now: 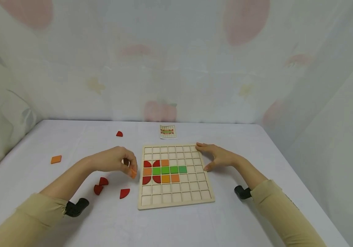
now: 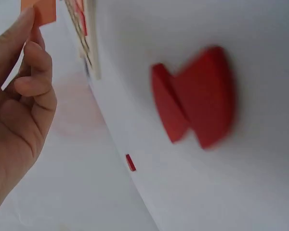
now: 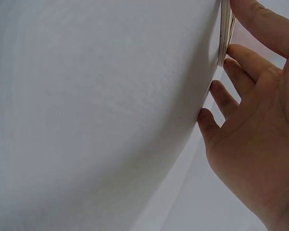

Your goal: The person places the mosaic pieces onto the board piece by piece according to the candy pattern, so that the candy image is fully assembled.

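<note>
**Grid Board Partly Filled; Orange Tile in Hand at the Left Edge**

Landmark: the wooden grid board (image 1: 176, 175). All positions below are given relative to it.

1. Table (image 1: 256, 219): white-covered, carries the board at its centre.
2. Grid board: eight by eight cells. Twelve cells are occupied, all in three rows of the left-centre area. Judged from this, roughly one fifth of the cells are filled and the remainder are open.
3. Right hand (image 1: 218, 157): fingers straight and spread, resting against the board's far right corner and right edge; it grasps nothing. The right wrist view confirms fingertips (image 3: 260, 24) touching the board edge.
4. Left hand (image 1: 114, 163): just left of the board, fingers curled, pinching the orange tile (image 1: 133, 173) at the fingertips. The tile hangs just beside the board's left edge, not yet seated in a cell.
5. Pattern card (image 1: 168, 131): one, lying just beyond the board's far edge.

Piece count:
- On the board: four red quarter-circles, four green squares, four orange squares.
- Off the board, left of it: four red quarter-circles (image 1: 124, 193), three near the lower left, two of those touching, one (image 1: 119, 133) well away toward the far side.
- One loose orange piece (image 1: 56, 159) well to the left.
</note>
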